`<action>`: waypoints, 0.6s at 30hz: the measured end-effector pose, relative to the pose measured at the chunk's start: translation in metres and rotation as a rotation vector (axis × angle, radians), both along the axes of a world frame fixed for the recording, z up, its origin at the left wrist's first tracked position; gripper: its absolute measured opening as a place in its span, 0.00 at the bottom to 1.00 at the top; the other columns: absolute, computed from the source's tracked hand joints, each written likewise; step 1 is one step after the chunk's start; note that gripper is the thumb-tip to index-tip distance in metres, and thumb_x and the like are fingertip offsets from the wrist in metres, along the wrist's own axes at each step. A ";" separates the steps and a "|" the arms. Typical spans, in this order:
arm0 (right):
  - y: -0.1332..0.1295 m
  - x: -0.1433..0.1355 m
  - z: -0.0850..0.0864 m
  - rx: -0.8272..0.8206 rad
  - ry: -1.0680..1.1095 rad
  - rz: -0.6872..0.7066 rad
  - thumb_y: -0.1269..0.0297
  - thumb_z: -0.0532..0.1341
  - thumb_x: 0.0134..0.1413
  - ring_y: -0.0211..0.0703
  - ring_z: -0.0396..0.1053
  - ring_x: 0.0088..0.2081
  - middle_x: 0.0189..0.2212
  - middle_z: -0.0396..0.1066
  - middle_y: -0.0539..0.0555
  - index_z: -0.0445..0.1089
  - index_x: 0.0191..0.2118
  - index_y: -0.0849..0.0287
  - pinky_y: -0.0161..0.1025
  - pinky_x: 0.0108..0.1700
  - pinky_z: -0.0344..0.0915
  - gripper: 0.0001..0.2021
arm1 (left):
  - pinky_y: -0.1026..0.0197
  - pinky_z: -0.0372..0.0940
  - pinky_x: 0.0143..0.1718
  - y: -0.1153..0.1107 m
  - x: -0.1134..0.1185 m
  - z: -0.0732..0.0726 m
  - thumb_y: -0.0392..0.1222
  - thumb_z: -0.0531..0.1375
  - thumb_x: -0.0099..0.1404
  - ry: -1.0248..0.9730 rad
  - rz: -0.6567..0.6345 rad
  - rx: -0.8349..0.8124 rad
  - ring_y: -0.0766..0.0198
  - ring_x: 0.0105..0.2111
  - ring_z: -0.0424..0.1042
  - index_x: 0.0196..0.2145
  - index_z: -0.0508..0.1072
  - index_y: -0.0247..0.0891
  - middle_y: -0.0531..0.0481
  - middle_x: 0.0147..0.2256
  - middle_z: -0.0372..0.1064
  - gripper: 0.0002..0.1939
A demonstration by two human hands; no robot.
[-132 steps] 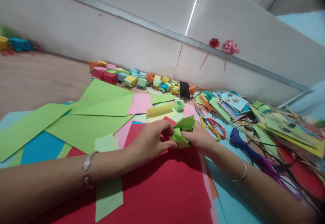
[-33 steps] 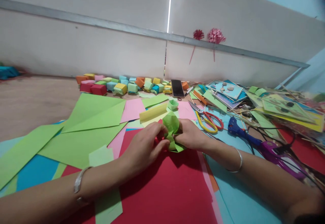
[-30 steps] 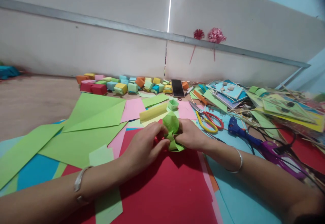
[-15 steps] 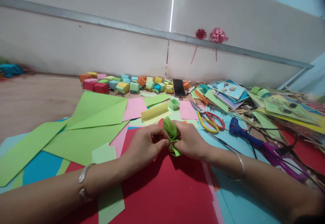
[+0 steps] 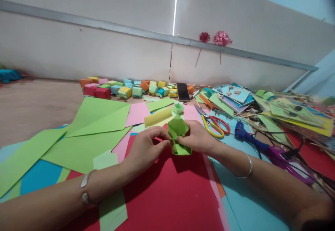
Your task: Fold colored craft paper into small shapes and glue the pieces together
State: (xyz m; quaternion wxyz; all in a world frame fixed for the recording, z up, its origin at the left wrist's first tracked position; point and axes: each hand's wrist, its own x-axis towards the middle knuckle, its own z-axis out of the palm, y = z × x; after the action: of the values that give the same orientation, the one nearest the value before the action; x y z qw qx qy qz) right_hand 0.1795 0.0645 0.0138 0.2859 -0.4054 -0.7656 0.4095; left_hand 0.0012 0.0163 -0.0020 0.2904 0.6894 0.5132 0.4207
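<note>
A folded green paper piece (image 5: 178, 126), with a hollow upper part and a pinched-in middle, is held above a red sheet (image 5: 172, 192). My left hand (image 5: 150, 143) grips its left side between thumb and fingertips. From the right, my right hand (image 5: 197, 136) holds it, the thumb laid into the middle fold and the fingers behind, mostly hidden. Just beyond the hands sit a small pale green folded paper box (image 5: 178, 109) and a creased yellow paper strip (image 5: 158, 117).
Scissors (image 5: 215, 124) and a blue and purple glue gun (image 5: 270, 150) with a cable lie to the right. Green sheets (image 5: 89, 147) spread leftward. Several folded paper blocks (image 5: 125, 92) and a phone (image 5: 183, 92) line the back, before a white panel (image 5: 110, 52).
The green paper has opened out: its upper part is now a wider hollow and its lower part is spread flatter. Both hands keep hold of it. The view has shifted slightly.
</note>
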 end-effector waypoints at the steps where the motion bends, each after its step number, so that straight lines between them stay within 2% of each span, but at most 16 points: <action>1: 0.000 -0.001 -0.001 -0.025 0.039 -0.021 0.71 0.62 0.41 0.35 0.63 0.29 0.26 0.67 0.48 0.68 0.30 0.61 0.31 0.29 0.59 0.06 | 0.59 0.69 0.33 0.001 0.000 -0.001 0.37 0.58 0.56 -0.015 -0.008 0.002 0.61 0.29 0.74 0.25 0.72 0.40 0.52 0.28 0.75 0.05; 4: 0.000 -0.002 -0.001 -0.102 0.115 -0.087 0.71 0.62 0.40 0.36 0.65 0.28 0.26 0.69 0.49 0.69 0.31 0.61 0.31 0.29 0.61 0.07 | 0.60 0.70 0.33 0.002 -0.001 -0.003 0.37 0.59 0.56 -0.054 -0.017 0.090 0.61 0.33 0.74 0.24 0.73 0.40 0.51 0.32 0.74 0.05; 7: 0.000 -0.004 -0.001 -0.185 0.168 -0.131 0.72 0.61 0.38 0.36 0.65 0.27 0.25 0.69 0.48 0.68 0.29 0.60 0.32 0.28 0.62 0.06 | 0.62 0.70 0.35 0.002 -0.001 -0.003 0.36 0.61 0.57 0.000 -0.003 0.237 0.63 0.35 0.74 0.24 0.74 0.41 0.50 0.34 0.73 0.05; 10: -0.001 -0.005 -0.001 -0.250 0.196 -0.151 0.72 0.62 0.37 0.37 0.66 0.28 0.26 0.69 0.48 0.67 0.28 0.60 0.32 0.29 0.63 0.07 | 0.62 0.70 0.38 0.000 -0.002 0.000 0.32 0.59 0.60 0.064 -0.070 0.361 0.64 0.34 0.75 0.26 0.73 0.40 0.51 0.33 0.75 0.07; 14: -0.001 -0.005 0.000 -0.239 0.167 -0.141 0.72 0.66 0.33 0.37 0.65 0.28 0.26 0.69 0.48 0.67 0.29 0.60 0.33 0.29 0.62 0.11 | 0.62 0.69 0.35 0.000 -0.004 0.000 0.30 0.57 0.62 0.148 -0.159 0.429 0.64 0.32 0.75 0.29 0.72 0.39 0.50 0.32 0.76 0.08; 18: -0.002 -0.005 0.001 -0.222 0.167 -0.116 0.71 0.65 0.35 0.35 0.62 0.27 0.25 0.66 0.47 0.66 0.28 0.60 0.31 0.28 0.60 0.09 | 0.61 0.67 0.31 0.002 -0.005 -0.005 0.30 0.57 0.63 0.210 -0.110 0.468 0.62 0.30 0.72 0.30 0.72 0.39 0.50 0.29 0.75 0.07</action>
State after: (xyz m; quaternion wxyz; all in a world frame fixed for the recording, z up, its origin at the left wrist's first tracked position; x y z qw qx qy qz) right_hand 0.1748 0.0626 0.0152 0.3252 -0.4428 -0.6646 0.5065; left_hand -0.0041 0.0185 -0.0071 0.0908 0.8044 0.3912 0.4377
